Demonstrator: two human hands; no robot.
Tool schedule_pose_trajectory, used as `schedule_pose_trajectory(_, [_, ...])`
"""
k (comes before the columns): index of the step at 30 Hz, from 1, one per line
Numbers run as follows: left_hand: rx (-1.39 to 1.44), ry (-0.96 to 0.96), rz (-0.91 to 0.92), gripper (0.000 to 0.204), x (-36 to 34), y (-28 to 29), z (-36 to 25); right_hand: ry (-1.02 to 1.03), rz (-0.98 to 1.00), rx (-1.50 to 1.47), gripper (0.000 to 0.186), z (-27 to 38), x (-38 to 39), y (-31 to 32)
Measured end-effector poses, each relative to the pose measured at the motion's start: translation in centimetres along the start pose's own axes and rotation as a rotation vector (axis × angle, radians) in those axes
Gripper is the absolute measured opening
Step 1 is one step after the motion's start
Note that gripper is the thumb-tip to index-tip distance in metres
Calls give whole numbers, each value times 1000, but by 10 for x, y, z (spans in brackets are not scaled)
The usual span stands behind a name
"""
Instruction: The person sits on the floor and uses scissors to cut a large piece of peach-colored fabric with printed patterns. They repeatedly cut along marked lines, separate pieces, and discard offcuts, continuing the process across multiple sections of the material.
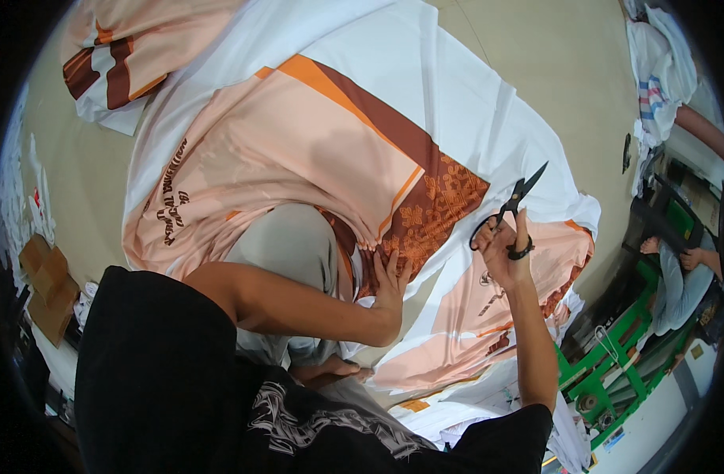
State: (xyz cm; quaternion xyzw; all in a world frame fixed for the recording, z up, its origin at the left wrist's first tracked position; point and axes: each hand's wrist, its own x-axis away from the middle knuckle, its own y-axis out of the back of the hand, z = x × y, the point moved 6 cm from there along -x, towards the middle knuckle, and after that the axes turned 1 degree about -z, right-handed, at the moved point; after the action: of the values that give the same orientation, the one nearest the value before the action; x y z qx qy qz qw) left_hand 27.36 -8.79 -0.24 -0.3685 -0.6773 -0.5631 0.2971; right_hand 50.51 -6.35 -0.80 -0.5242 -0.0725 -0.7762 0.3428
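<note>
A wide sheet of printed fabric (299, 118) in peach, white, orange and brown lies over the floor and around my bent knee. My left hand (388, 283) rests on its brown patterned corner (437, 201), fingers spread and pressing on the cloth. In my right hand (500, 251) are black scissors (514, 201), fingers through the handle loops. Their blades are a little apart and point away from me, above the white part of the fabric. Beneath the right hand lies another peach and white printed piece (488, 304).
More printed cloth (148, 47) is heaped at the far left on the tiled floor (85, 166). Brown cardboard (47, 288) stands at the left. Along the right are a green metal frame (615, 340), a white sack (661, 95) and another person's legs (678, 284).
</note>
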Motion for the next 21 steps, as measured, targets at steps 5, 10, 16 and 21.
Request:
schedule_pose_trajectory(5, [69, -79, -65, 65, 8, 9, 6, 15, -83, 449, 60, 17, -23, 48])
schedule_pose_trajectory(10, [51, 17, -68, 79, 0, 7, 18, 4, 92, -23, 59, 66, -48, 9])
schedule_pose_trajectory(16, [323, 197, -167, 75, -48, 1, 73, 234, -50, 247, 43, 64, -59, 32])
schedule_pose_trajectory(21, [349, 197, -295, 71, -72, 7, 101, 204, 74, 158, 67, 88, -87, 39])
